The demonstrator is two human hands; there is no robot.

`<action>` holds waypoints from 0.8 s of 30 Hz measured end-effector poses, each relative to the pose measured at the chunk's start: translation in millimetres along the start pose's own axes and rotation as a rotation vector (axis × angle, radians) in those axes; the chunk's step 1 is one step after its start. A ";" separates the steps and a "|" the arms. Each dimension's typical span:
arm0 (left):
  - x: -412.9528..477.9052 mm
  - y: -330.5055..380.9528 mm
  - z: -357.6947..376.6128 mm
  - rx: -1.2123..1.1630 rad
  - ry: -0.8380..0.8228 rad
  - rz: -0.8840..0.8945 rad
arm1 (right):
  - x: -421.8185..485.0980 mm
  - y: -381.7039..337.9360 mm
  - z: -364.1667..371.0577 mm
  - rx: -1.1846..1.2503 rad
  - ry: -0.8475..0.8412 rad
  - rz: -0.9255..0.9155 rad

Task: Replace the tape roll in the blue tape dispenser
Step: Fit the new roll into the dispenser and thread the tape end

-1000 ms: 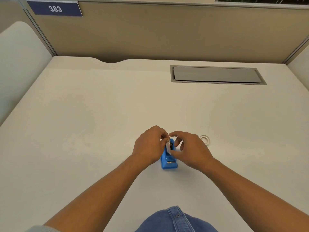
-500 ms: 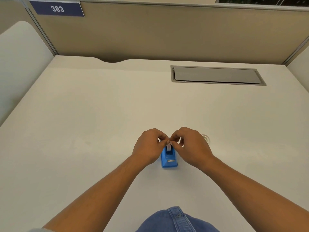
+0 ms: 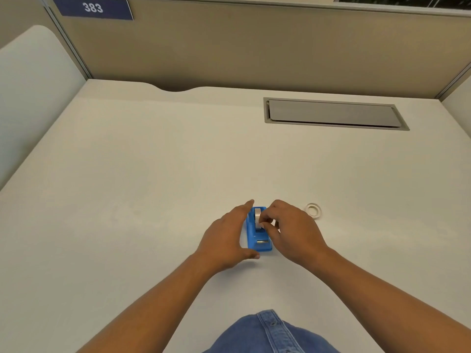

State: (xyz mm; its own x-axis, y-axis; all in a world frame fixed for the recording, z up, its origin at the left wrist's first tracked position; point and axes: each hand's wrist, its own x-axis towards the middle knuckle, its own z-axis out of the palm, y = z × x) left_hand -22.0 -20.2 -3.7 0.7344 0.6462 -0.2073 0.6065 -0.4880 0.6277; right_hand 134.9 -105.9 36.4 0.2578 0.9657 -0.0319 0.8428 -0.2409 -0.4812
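The blue tape dispenser (image 3: 258,240) stands on the white desk (image 3: 153,187), its cutter end toward me. A tape roll (image 3: 258,217) sits upright in its cradle. My left hand (image 3: 226,238) lies along the dispenser's left side with fingers stretched out, thumb at the near corner. My right hand (image 3: 290,230) is at the right side, thumb and fingertips pinched on the tape roll's edge. A second, thin white tape ring (image 3: 313,210) lies flat on the desk just right of my right hand.
A grey cable hatch (image 3: 334,114) is set into the desk at the back right. Beige partition walls (image 3: 254,47) close off the back and sides, with a blue sign reading 383 (image 3: 93,7) at the top left. My denim shirt (image 3: 267,335) shows at the bottom edge.
Both hands were pinched together over the dispenser holding the roll. Now the roll sits in the cradle, my left hand has opened along the left side, and my right hand has shifted right.
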 end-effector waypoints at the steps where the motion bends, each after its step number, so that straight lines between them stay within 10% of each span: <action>1: 0.4 -0.4 2.9 0.003 0.036 0.001 | 0.1 -0.6 0.3 -0.004 -0.002 -0.004; 24: 8.1 3.3 11.5 0.143 0.166 0.018 | -28.0 7.2 4.8 -0.113 -0.005 -0.098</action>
State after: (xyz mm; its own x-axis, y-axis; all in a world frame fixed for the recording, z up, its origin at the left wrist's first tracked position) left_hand -10.6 -23.4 -11.9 0.6925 0.7187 -0.0632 0.6396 -0.5711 0.5145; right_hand 131.5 -134.2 29.6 0.1693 0.9855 0.0061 0.9116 -0.1543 -0.3810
